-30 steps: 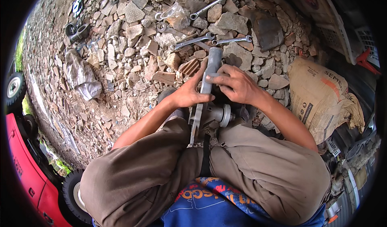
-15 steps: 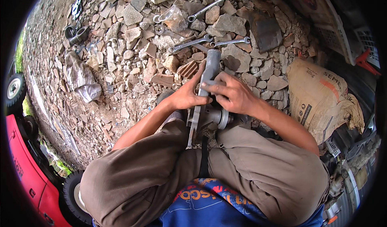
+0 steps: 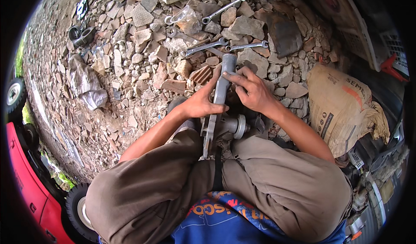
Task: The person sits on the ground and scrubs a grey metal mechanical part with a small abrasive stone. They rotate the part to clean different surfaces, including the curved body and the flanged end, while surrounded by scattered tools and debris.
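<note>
Since the earlier frame, the right hand (image 3: 255, 92) has moved up the grey metal casting (image 3: 221, 92) toward its round end. The left hand (image 3: 200, 103), thumb across, holds the casting between the trouser legs (image 3: 281, 174); keeping that grip steady lets the other hand work evenly. Whether the right grip closes on anything, I cannot tell; the casting's underside is hidden.

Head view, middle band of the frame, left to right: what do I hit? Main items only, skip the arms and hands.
Black-tyred wheel at the left rim → crumpled pale sheet → grey metal part → tan paper sack.
</note>
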The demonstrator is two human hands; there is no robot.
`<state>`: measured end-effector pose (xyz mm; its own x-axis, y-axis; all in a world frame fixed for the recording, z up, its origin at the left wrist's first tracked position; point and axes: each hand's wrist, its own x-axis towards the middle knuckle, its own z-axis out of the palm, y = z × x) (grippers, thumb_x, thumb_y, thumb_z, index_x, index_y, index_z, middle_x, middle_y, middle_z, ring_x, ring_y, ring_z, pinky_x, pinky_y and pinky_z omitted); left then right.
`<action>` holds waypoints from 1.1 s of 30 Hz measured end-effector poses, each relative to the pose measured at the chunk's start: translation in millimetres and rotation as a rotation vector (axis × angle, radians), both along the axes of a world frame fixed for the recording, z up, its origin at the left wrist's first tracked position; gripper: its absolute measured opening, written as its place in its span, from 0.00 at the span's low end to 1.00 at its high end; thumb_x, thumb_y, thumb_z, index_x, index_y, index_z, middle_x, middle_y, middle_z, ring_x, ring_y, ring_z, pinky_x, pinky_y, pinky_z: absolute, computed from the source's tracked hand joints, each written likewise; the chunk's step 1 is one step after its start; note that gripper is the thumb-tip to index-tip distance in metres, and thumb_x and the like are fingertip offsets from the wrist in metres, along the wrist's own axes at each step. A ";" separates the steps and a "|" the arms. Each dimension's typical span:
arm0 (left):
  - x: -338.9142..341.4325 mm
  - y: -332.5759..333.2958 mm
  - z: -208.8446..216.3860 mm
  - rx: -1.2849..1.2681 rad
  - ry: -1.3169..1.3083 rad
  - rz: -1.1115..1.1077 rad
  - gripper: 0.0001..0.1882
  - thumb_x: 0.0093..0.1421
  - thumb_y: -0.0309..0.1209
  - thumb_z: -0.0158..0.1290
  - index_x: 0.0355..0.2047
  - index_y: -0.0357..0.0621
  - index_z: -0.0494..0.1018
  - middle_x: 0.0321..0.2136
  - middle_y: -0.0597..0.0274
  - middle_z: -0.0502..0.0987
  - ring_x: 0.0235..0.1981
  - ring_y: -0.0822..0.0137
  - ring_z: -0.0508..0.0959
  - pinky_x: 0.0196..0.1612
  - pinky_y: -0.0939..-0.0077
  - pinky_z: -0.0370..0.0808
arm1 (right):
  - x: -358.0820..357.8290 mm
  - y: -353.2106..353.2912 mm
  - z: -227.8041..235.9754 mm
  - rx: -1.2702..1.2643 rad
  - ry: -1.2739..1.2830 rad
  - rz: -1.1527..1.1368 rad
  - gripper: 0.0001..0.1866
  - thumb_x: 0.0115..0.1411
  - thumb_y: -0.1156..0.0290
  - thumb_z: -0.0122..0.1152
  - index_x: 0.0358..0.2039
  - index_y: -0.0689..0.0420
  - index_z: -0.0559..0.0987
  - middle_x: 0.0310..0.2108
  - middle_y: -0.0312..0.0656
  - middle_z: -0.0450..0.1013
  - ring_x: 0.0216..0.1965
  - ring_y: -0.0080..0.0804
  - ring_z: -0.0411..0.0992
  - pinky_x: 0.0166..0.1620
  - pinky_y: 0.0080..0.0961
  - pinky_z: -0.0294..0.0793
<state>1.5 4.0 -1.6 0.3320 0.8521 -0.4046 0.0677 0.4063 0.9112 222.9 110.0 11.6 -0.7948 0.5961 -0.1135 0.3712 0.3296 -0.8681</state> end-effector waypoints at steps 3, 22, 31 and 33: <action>-5.2 3.3 0.0 -0.164 -0.202 0.023 0.66 0.55 0.29 0.68 0.79 0.40 0.28 0.76 0.40 0.51 0.73 0.61 0.58 0.74 0.67 0.58 | -2.5 -11.4 22.3 0.047 0.095 0.154 0.28 0.56 0.81 0.61 0.58 0.45 0.83 0.41 0.49 0.73 0.40 0.50 0.77 0.46 0.42 0.80; -3.8 4.6 7.4 -0.097 -0.003 -0.029 0.68 0.55 0.35 0.69 0.78 0.38 0.27 0.74 0.36 0.54 0.74 0.57 0.60 0.74 0.67 0.57 | -12.9 60.9 -6.4 0.201 -0.088 0.212 0.21 0.58 0.76 0.62 0.52 0.44 0.87 0.38 0.49 0.73 0.43 0.52 0.78 0.48 0.45 0.78; -1.9 7.7 7.5 -0.095 0.051 -0.054 0.69 0.53 0.40 0.70 0.77 0.31 0.30 0.74 0.31 0.54 0.74 0.52 0.60 0.74 0.65 0.58 | -25.7 75.7 -9.5 0.247 -0.199 0.220 0.21 0.56 0.75 0.62 0.50 0.44 0.88 0.38 0.49 0.74 0.42 0.53 0.77 0.47 0.46 0.77; -0.9 7.3 6.4 -0.114 0.038 -0.055 0.69 0.52 0.41 0.70 0.77 0.30 0.30 0.73 0.31 0.55 0.75 0.52 0.60 0.74 0.65 0.58 | -26.5 76.6 -10.6 0.285 -0.197 0.230 0.21 0.56 0.75 0.62 0.49 0.45 0.88 0.38 0.49 0.74 0.42 0.53 0.77 0.48 0.46 0.77</action>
